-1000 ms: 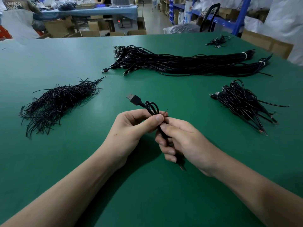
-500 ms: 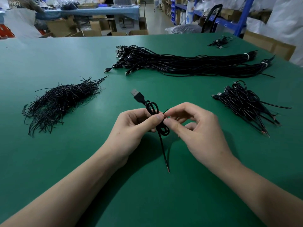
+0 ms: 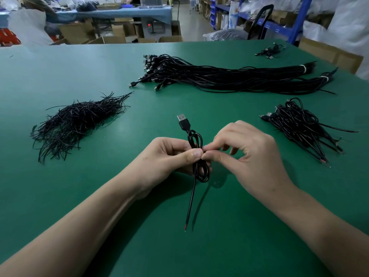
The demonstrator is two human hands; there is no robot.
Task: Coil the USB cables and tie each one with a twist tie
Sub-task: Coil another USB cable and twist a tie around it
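A black coiled USB cable (image 3: 196, 140) is held upright over the green table (image 3: 139, 226), plug end up and bare wire tail hanging down. My left hand (image 3: 169, 156) grips the coil at its middle between thumb and fingers. My right hand (image 3: 245, 148) pinches the twist tie at the coil's waist, right against my left thumb; the tie itself is almost hidden by the fingertips. A heap of black twist ties (image 3: 77, 122) lies to the left. Long uncoiled cables (image 3: 229, 76) lie in bundles at the back. Several tied coils (image 3: 299, 124) are piled at the right.
A few more cables (image 3: 269, 50) sit at the far right corner of the table. Beyond the table are cardboard boxes (image 3: 329, 54), blue shelving and another workbench. Bare green surface stretches in front of my arms.
My right hand let go of the coil's lower part and rose to pinch at the coil's waist. The wire tail now hangs free, and the coil has turned more upright.
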